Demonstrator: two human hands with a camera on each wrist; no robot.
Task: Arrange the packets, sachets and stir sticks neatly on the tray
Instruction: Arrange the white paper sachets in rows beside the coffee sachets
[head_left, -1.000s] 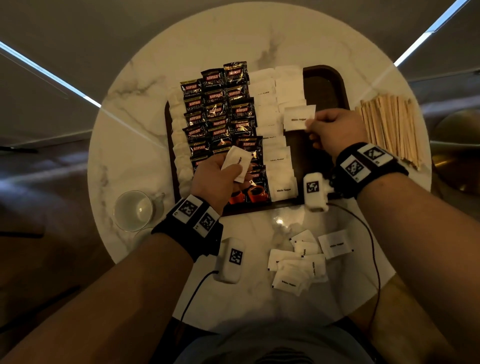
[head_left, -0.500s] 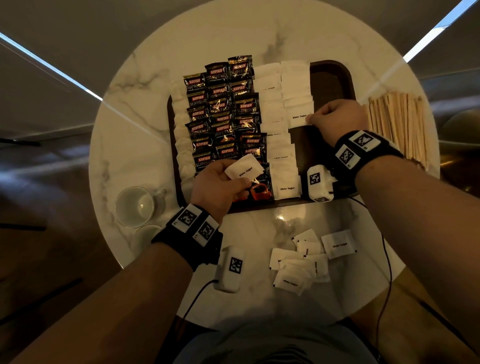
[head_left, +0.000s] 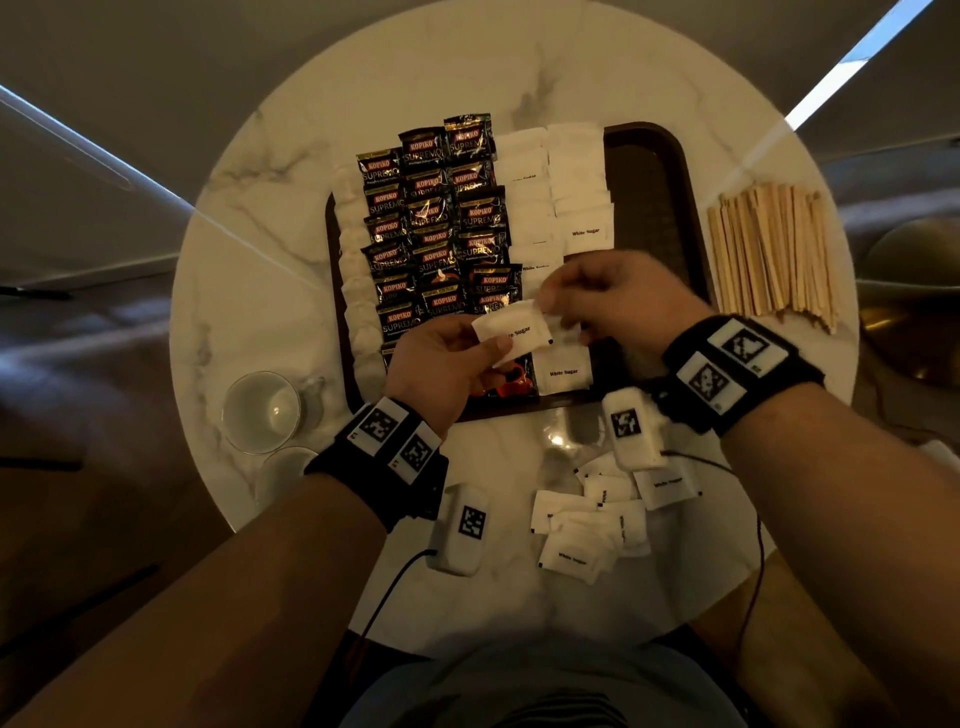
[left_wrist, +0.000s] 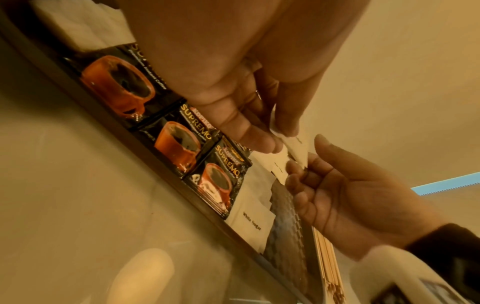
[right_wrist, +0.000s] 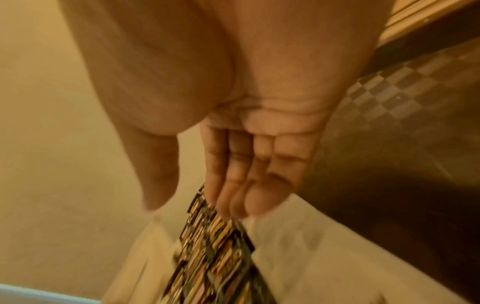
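Both forearms are bare. Each wrist wears a broad black band (head_left: 743, 373) carrying two white squares printed with black pixel-pattern markers. A white, rounded camera pod (head_left: 629, 435) with its own square marker hangs under each band, and a thin black cable (head_left: 387, 597) trails from each pod. The hands are ungloved

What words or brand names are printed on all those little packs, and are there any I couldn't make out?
"KOPIKO SUPREMO": on the black coffee packets in rows on the tray.
"White Sugar": on the sachet that the left hand pinches, with the right hand at its far end.
"White Sugar": on the tray sachets and the loose sachets on the table.
Small print under SUPREMO: too small to read.
Wristband square codes: patterns, no words.
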